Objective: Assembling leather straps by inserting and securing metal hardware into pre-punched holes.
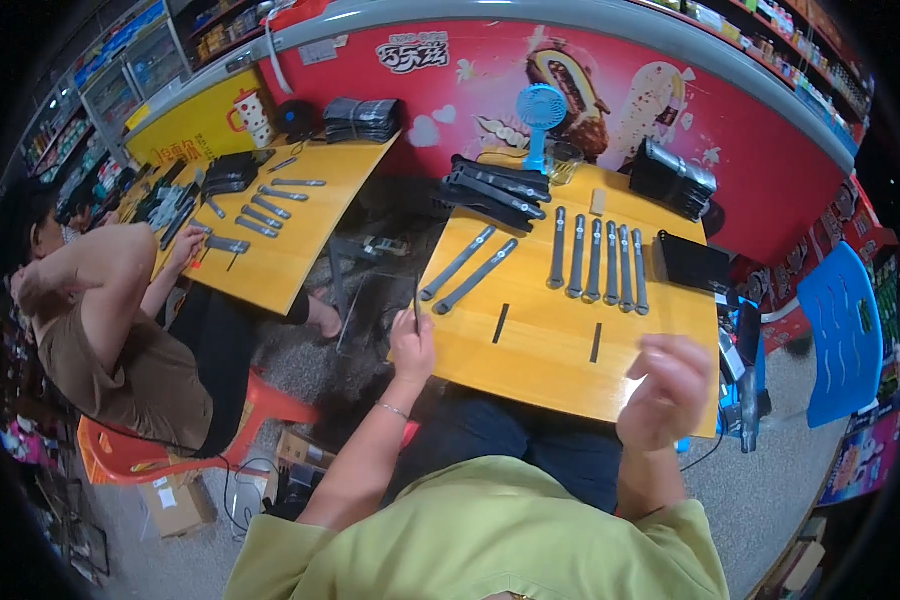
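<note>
At the near left edge of the yellow table, my left hand pinches a thin dark strap, seen nearly edge-on and standing upright. Over the near right corner hovers my right hand, blurred by motion with its fingers bent; whether it holds anything is unclear. Two dark grey straps with rounded ends lie slanted just beyond my left hand. Further right, several similar straps form a row. Two short black strips are on the near part of the tabletop.
A pile of black straps, a blue fan and plastic-wrapped black bundles occupy the far side. A black box rests at the right edge, near a blue chair. To the left, another person sits at a second table with straps.
</note>
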